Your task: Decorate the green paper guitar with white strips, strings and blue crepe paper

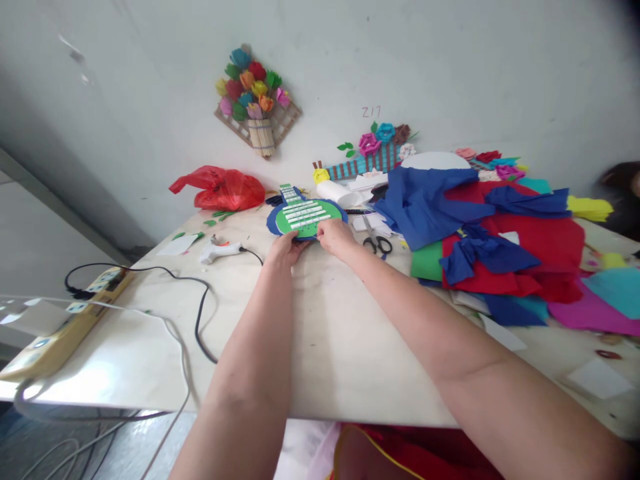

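Observation:
A guitar-shaped paper craft (303, 215) lies near the middle of the table, with a green face, a dark blue rim and several white strips across it. Its narrow neck points toward the wall. My left hand (289, 247) grips the near left edge, thumb on top and fingers partly underneath. At the near right edge, the fingers of my right hand (334, 236) are pinched together against the craft; whether they also hold something small is hidden. Black-handled scissors (377, 244) lie just right of my right hand. A white glue gun (220, 251) rests to the left.
Blue crepe paper (430, 200) and red paper (535, 247) are heaped at the right. A red plastic bag (225, 189) sits at the back left. Cables run from a power strip (60, 333) along the left edge. Paper flowers (250, 87) hang on the wall.

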A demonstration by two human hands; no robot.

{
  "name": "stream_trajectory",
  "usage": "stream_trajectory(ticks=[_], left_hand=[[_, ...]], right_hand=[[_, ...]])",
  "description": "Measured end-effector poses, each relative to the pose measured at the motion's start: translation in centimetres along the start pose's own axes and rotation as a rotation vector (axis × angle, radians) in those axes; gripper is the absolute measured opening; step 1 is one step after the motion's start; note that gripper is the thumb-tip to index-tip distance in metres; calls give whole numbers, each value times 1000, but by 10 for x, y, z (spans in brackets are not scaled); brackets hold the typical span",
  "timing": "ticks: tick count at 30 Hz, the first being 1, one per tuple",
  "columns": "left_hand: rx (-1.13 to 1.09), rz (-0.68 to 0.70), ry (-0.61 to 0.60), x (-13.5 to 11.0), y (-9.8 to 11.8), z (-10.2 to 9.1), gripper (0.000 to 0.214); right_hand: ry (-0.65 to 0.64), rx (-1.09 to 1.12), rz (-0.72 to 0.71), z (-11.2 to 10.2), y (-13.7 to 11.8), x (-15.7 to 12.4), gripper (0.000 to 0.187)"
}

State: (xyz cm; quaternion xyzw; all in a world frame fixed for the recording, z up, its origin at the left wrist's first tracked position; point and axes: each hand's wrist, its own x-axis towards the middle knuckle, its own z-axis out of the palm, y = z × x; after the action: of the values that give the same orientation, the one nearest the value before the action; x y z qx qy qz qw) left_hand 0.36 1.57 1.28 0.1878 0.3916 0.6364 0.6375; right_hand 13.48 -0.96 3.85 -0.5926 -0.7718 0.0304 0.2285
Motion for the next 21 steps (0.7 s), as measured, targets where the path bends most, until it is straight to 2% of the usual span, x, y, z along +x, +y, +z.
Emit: stream_trajectory(ticks=[9,21], left_hand=[[-20,-21,-2,2,2,-2,35],[-28,-32,-10,0,3,-4,43]], right_hand=[[-22,41,-68,-15,15,4,11],[-28,48,7,-16,17,3,13]])
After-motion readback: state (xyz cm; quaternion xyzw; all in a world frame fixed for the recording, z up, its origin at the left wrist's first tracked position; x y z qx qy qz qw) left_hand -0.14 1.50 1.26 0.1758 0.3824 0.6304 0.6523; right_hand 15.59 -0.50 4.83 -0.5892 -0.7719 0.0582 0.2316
